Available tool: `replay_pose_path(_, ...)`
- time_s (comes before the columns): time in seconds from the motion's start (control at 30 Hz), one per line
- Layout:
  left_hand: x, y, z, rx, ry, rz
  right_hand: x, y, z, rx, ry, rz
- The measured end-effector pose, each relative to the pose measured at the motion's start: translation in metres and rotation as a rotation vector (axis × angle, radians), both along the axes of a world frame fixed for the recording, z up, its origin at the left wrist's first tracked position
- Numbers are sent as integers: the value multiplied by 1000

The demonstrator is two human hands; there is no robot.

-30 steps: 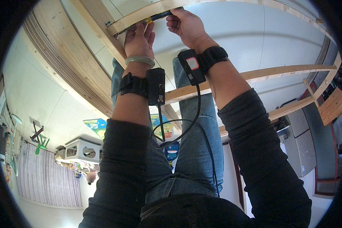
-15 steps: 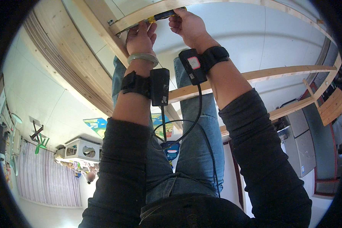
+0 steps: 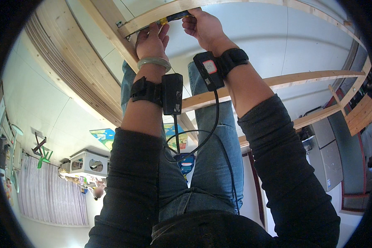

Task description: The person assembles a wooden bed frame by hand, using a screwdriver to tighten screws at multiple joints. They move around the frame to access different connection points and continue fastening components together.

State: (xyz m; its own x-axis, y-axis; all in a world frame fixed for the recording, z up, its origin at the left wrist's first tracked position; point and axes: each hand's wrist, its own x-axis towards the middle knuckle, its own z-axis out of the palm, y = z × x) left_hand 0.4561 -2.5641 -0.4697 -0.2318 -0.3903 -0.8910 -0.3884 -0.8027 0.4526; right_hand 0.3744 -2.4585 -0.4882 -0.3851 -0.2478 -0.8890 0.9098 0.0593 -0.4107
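A screwdriver (image 3: pixel 178 16) with a dark blue and yellow handle lies along the underside of a pale wooden rail (image 3: pixel 155 15). My right hand (image 3: pixel 208 28) is closed round the end of its handle, thumb on top. My left hand (image 3: pixel 151 43) pinches about the thin metal shaft, close to where the rail meets a wooden post (image 3: pixel 105 25). The screwdriver's tip is hidden by the left fingers and the rail. A small metal fitting (image 3: pixel 119 24) shows at that joint.
Another wooden rail (image 3: pixel 277 82) crosses in front of my legs. Broad stacked boards (image 3: pixel 70 53) stand at the left. Black boxes strapped to both wrists trail a cable (image 3: pixel 217 120). Further off are a white cabinet (image 3: pixel 89 162), a green stool (image 3: pixel 44 157) and a colourful mat (image 3: pixel 104 137).
My right fingers have shifted slightly on the handle, and less of its end shows. The left hand keeps its place at the shaft. The whole view has moved very slightly.
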Motion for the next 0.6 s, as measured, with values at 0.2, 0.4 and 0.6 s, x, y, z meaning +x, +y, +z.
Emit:
replay_pose_path(0.2, 0, 2, 0, -2, 10, 33, -1, 0, -1, -6, 6, 14)
replay_pose_path(0.4, -1, 4, 1, -5, 4, 21, -1, 1, -1, 12, 34, 28)
replay_pose_path(0.6, -3, 2, -3, -29, 6, 26, -2, -1, -1, 14, 21, 5)
